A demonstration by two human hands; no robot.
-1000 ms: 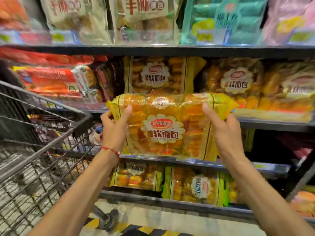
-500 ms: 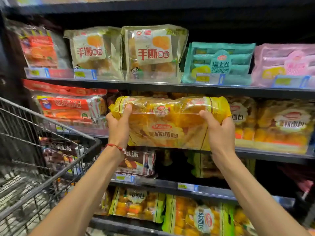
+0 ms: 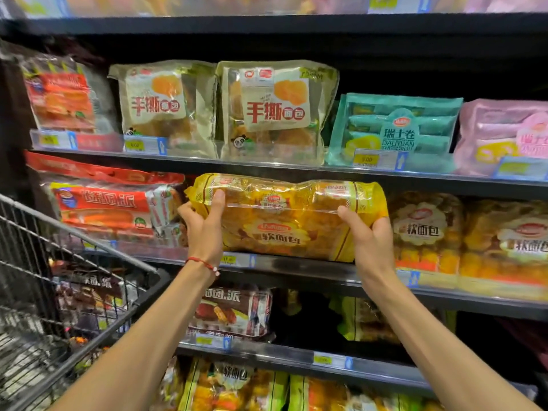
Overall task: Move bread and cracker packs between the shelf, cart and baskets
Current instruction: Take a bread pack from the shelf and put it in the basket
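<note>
My left hand (image 3: 204,229) and right hand (image 3: 372,241) grip the pack (image 3: 290,223) by its ends, now raised to the shelf (image 3: 296,269), nearly placed.

Brightly lit from the front, with warm, saturated colour. Streaked with white glare across the top of the yellow bread pack (image 3: 290,200). Deep in shadow at the back of the shelf (image 3: 296,271). Sharpest near the middle; smeared and out of focus along the top edge and far right. Bowed by wide-angle distortion along the cart (image 3: 151,277) rails.
</note>
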